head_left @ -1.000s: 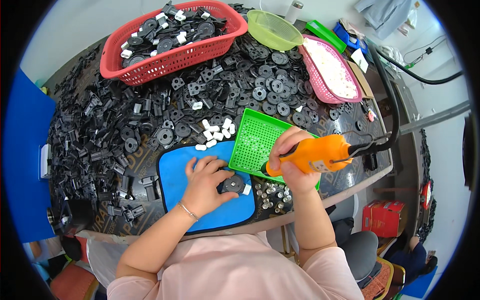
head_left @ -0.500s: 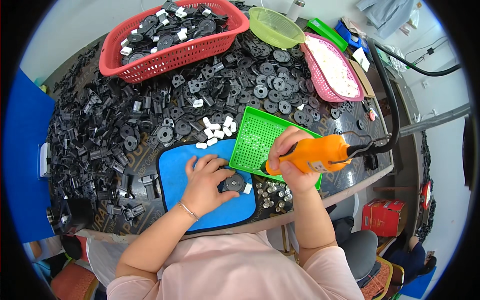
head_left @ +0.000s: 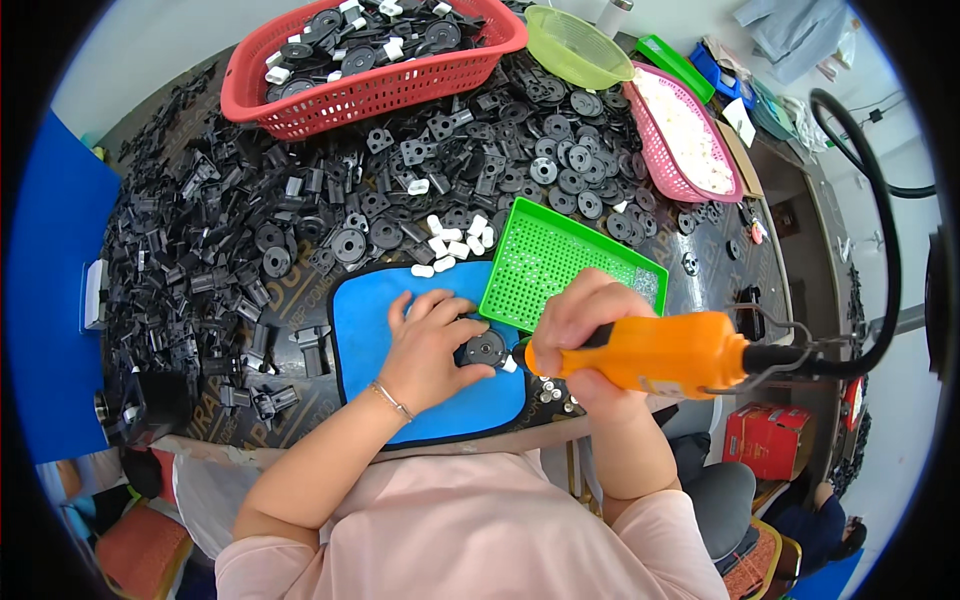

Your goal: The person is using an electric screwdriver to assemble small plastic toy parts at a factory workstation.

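Note:
On the blue mat (head_left: pixel 450 415) lies a black round plastic part (head_left: pixel 487 350) with a small white piece (head_left: pixel 510 364) at its right edge. My left hand (head_left: pixel 430 352) rests on the mat, its fingers and thumb curled round the left side of this part. An orange electric screwdriver (head_left: pixel 665 350) is gripped in my right hand (head_left: pixel 592 335). The tool lies nearly level, its dark tip pointing left at the right edge of the part by the white piece. Whether the tip touches is hard to make out.
Beyond my right hand sits a green perforated tray (head_left: pixel 540 265). Small metal pieces (head_left: pixel 550 392) lie partly hidden under the screwdriver. White pieces (head_left: pixel 455 245) and heaps of black parts (head_left: pixel 225 235) cover the table, with a red basket (head_left: pixel 380 108) and a pink basket (head_left: pixel 668 150) behind.
My right hand has swung the screwdriver from over the green tray down to the part's right edge, and it now lies flatter. My left hand keeps its hold. The whole view has shifted slightly.

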`<move>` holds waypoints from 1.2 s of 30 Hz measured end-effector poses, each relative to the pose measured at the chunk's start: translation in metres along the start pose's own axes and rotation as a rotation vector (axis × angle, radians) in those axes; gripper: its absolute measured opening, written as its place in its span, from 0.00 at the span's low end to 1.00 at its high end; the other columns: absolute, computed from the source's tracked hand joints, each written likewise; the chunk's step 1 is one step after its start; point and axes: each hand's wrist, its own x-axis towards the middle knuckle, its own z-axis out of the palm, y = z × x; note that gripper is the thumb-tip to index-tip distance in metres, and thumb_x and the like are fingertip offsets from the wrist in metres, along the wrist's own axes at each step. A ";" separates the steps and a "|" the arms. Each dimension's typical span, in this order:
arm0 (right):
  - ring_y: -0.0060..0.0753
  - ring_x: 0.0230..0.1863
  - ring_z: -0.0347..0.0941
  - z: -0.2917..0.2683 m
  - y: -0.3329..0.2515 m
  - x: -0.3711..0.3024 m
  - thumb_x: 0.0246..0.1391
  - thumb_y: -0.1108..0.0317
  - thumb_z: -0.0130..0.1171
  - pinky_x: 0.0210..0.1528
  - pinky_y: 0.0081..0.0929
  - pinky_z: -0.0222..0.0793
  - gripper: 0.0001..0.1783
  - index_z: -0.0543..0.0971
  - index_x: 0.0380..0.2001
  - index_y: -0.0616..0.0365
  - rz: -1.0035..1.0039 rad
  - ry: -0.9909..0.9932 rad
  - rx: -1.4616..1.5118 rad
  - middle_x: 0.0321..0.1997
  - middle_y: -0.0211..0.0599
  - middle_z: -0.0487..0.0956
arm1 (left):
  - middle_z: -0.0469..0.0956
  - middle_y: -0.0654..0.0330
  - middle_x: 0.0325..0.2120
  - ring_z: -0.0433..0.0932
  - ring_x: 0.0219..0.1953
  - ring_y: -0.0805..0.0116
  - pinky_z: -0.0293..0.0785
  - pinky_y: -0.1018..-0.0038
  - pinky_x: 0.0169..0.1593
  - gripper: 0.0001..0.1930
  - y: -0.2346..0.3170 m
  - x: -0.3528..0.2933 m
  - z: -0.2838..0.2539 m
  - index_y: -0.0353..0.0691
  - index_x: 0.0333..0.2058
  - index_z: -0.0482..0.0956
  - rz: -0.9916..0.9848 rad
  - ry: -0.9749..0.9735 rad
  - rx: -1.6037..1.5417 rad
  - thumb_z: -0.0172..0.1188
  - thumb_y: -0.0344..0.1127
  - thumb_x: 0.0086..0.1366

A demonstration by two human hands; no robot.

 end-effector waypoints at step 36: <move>0.29 0.23 0.69 -0.047 0.012 0.005 0.43 0.73 0.57 0.27 0.22 0.68 0.12 0.69 0.32 0.65 -0.102 0.251 -0.112 0.32 0.43 0.68 | 0.73 0.64 0.46 0.62 0.57 0.59 0.43 0.48 0.61 0.24 -0.002 -0.001 0.004 0.48 0.37 0.81 -0.011 -0.013 0.015 0.73 0.45 0.38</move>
